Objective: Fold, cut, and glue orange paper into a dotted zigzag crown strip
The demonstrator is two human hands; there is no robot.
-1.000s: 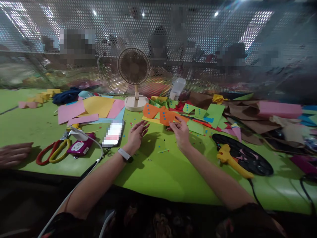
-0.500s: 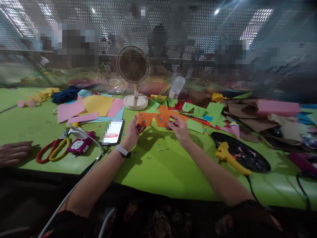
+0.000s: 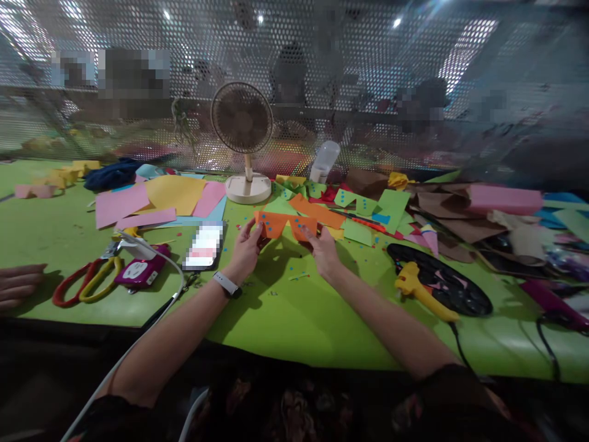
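An orange paper cutout (image 3: 276, 224) with blue dots and a notch in its lower edge is held up above the green table (image 3: 280, 331). My left hand (image 3: 248, 247) pinches its left end, thumb in front. At the right end, my right hand (image 3: 323, 248) grips it between thumb and fingers. Just behind lie an orange paper piece (image 3: 317, 212) and a green dotted cutout (image 3: 356, 201) of similar shape. Small paper scraps (image 3: 299, 277) are scattered beneath my hands.
A phone (image 3: 204, 245), red-and-yellow-handled scissors (image 3: 92, 281) and a purple power adapter (image 3: 143, 270) lie left; another person's hand (image 3: 21, 285) rests beyond. A fan (image 3: 248, 187) stands behind. To the right are a yellow glue gun (image 3: 423, 293), black tray (image 3: 476, 298) and brown paper (image 3: 444, 215).
My right hand has shifted left and its thumb now lies over the front of the orange cutout. My left fingers have closed further round the other end. The view has turned slightly right.
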